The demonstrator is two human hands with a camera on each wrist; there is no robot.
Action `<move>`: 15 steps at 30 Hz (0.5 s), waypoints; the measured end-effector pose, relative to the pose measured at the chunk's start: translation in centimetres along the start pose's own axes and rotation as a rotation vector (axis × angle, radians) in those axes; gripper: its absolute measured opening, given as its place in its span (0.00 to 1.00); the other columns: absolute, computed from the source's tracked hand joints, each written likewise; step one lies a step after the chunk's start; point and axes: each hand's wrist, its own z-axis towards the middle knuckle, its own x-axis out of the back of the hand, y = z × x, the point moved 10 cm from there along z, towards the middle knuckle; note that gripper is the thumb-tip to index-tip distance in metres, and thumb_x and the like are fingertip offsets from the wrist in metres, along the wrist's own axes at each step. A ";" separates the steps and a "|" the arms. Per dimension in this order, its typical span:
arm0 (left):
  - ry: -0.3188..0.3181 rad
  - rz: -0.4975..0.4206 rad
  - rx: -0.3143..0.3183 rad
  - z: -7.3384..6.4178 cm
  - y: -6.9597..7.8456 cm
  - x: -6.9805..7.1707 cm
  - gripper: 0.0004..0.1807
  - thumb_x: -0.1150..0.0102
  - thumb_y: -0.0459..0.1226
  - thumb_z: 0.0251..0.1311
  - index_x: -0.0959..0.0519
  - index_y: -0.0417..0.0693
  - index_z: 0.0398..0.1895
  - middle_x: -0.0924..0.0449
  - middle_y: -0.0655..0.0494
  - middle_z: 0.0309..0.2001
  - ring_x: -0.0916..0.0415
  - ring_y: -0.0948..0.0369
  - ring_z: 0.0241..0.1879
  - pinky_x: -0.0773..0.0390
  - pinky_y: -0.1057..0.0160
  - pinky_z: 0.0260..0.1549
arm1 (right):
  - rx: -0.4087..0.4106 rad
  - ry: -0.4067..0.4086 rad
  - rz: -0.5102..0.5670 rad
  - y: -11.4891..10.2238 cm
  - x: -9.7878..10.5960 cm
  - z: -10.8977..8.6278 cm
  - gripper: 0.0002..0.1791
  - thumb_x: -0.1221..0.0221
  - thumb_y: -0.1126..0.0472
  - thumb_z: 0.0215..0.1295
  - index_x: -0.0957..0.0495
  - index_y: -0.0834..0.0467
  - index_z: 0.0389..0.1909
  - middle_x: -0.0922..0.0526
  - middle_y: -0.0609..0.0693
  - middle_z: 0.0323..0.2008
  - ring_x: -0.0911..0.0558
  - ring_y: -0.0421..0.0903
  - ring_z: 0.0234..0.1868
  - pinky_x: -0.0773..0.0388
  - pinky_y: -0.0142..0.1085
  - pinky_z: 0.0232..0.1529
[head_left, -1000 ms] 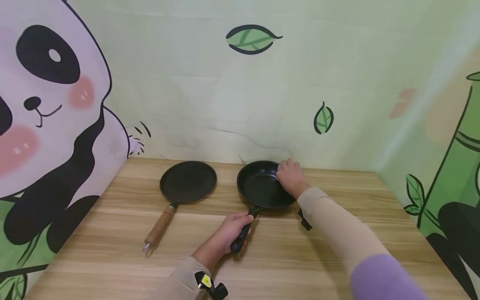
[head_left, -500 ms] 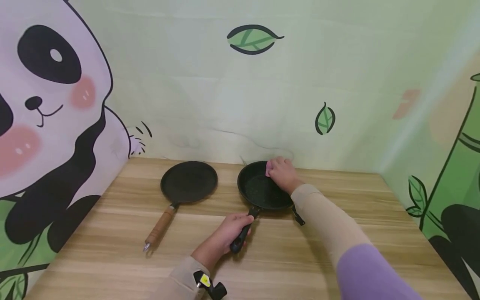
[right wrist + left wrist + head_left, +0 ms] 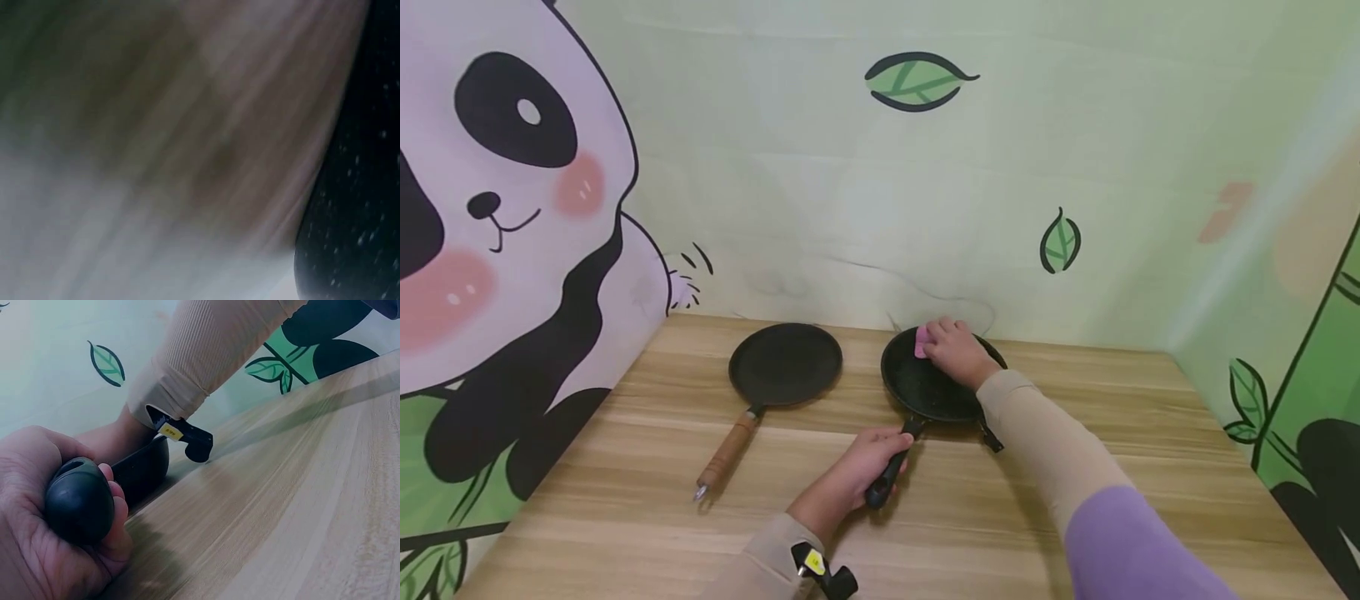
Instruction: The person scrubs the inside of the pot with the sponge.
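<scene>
A black frying pan [image 3: 928, 392] with a speckled surface rests on the wooden table, right of the middle in the head view. My left hand [image 3: 880, 467] grips its black handle [image 3: 887, 479], fingers wrapped around it; the handle's rounded end [image 3: 80, 500] shows large in the left wrist view. Inside the pan, near its far rim, my right hand [image 3: 961, 354] holds a pink sponge [image 3: 922, 342] against the surface. Most of the sponge is hidden under the fingers. In the right wrist view the dark pan [image 3: 359, 206] lies along the right edge, beside a blurred close surface.
A flat black pan [image 3: 786, 364] with a wooden handle [image 3: 727, 450] lies left of the frying pan. Behind the wooden table [image 3: 992, 525] stands a pale green backdrop [image 3: 790, 150] with a panda and leaves on it. Small cameras are strapped to both wrists.
My right hand has slid left along the far part of the frying pan, from its right rim inward, and the pink sponge has come into sight. My left hand keeps its grip on the handle.
</scene>
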 end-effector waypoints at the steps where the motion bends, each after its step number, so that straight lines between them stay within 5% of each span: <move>1: 0.000 0.000 0.002 0.0 0.0 0.0 0.18 0.45 0.41 0.70 0.25 0.33 0.50 0.29 0.56 0.23 0.34 0.63 0.18 0.30 0.68 0.13 | 0.013 0.001 0.008 -0.2 0.0 0.1 0.06 0.38 0.60 0.69 0.14 0.57 0.40 0.24 0.56 0.49 0.26 0.56 0.51 0.23 0.49 0.43; 15: -0.005 -0.004 0.029 0.2 -0.5 0.2 0.21 0.47 0.44 0.71 0.25 0.34 0.55 0.29 0.56 0.23 0.35 0.64 0.15 0.32 0.69 0.11 | 0.338 0.229 0.101 -3.5 2.4 0.5 0.02 0.36 0.62 0.64 0.15 0.53 0.33 0.20 0.57 0.51 0.22 0.57 0.49 0.23 0.47 0.46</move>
